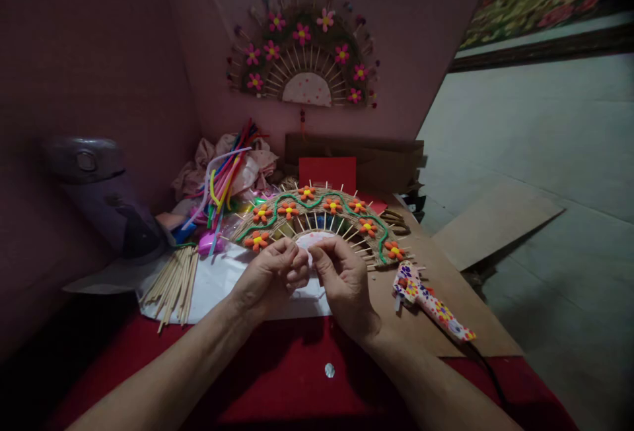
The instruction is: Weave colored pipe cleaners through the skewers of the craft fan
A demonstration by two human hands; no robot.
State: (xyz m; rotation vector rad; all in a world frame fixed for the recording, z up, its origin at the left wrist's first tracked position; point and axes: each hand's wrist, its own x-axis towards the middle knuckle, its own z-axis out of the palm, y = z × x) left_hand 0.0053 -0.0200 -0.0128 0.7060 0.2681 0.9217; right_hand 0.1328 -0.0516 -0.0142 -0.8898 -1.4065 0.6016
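The left hand (270, 276) and right hand (349, 282) meet fingertip to fingertip, each grip pinched closed; whether anything tiny sits between them cannot be told. Just beyond stands the half-round twine fan (317, 212) with orange flowers, its white centre partly blocked by the fingers. Left of it, a bundle of sticks (171, 279) lies on a white sheet (218, 289), with colourful pipe cleaners (230, 177) heaped behind. To the right, a flower-patterned glue gun (436, 305) rests on brown cardboard (456, 335), near the right forearm. A red card (327, 172) stands behind the fan. A small silvery disc (329, 370) lies on the red-covered tabletop (267, 371), between the forearms. A pink-flowered fan (307, 88) hangs above.
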